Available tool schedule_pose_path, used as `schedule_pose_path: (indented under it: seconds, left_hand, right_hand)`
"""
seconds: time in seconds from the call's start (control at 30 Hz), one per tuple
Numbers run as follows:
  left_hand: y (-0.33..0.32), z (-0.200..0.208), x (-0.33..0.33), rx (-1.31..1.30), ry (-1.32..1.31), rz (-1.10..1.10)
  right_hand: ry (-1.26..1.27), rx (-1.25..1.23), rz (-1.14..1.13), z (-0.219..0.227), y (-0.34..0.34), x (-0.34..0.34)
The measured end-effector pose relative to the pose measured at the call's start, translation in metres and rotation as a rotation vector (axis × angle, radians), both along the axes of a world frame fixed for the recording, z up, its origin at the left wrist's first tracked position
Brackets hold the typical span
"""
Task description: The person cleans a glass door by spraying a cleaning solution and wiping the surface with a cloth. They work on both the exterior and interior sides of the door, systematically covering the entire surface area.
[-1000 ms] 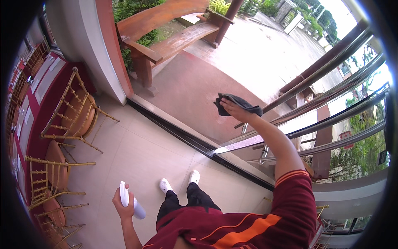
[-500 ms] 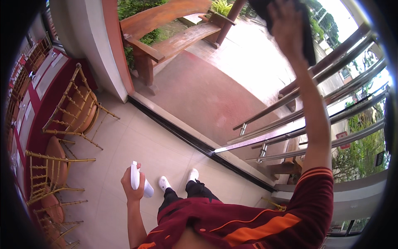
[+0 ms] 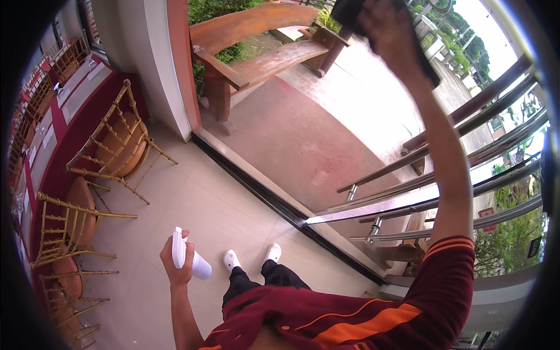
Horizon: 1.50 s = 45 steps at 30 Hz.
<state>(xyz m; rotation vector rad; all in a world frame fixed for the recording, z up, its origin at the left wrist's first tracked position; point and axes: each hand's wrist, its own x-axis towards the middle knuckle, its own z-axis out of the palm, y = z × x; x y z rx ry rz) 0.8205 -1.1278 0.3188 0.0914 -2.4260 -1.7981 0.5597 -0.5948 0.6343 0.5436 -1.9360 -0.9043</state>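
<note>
Right hand (image 3: pixel 392 44) high, fingers holding dark cloth (image 3: pixel 349 14); cloth lies beyond them, long axis slanting down rightward. Left hand (image 3: pixel 175 268), well apart, wrapped round white spray bottle (image 3: pixel 201 267) above floor (image 3: pixel 192 201).

Bright daylight, overexposed pavement (image 3: pixel 373 99), blurred right hand (image 3: pixel 388 32), fisheye distortion
</note>
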Motion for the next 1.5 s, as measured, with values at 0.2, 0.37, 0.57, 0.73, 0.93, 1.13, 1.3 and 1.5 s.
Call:
schedule_pose_path:
  seconds: [0.2,0.37,0.57,0.73,0.93,1.13,1.3,1.5]
  left_hand:
    - [0.012,0.002,0.001,0.094,-0.038,0.019]
    - [0.007,-0.003,0.014,-0.011,-0.057,0.006]
    - [-0.014,-0.003,0.033,0.017,-0.069,0.05]
    - [-0.012,0.001,0.031,-0.103,-0.012,0.004]
    - [0.003,0.008,0.028,0.003,0.014,0.021]
    - [-0.002,0.002,0.051,-0.019,0.013,0.035]
    - [-0.006,-0.003,0.061,0.019,0.015,0.013]
    - [0.053,0.033,-0.009,0.106,0.197,-0.214]
  right_hand:
    - [0.252,-0.216,0.036,0.051,-0.019,-0.008]
    - [-0.287,0.13,-0.078,-0.226,-0.01,0.011]
    - [-0.815,0.016,0.023,-0.264,-0.016,0.01]
    - [0.008,-0.025,-0.05,0.028,-0.037,-0.045]
    - [0.224,-0.005,-0.079,0.024,-0.061,-0.08]
    - [-0.63,0.363,-0.322,-0.317,-0.026,-0.011]
    - [-1.295,-0.361,0.076,-0.333,0.041,0.036]
    - [-0.128,-0.078,0.037,0.03,0.047,0.051]
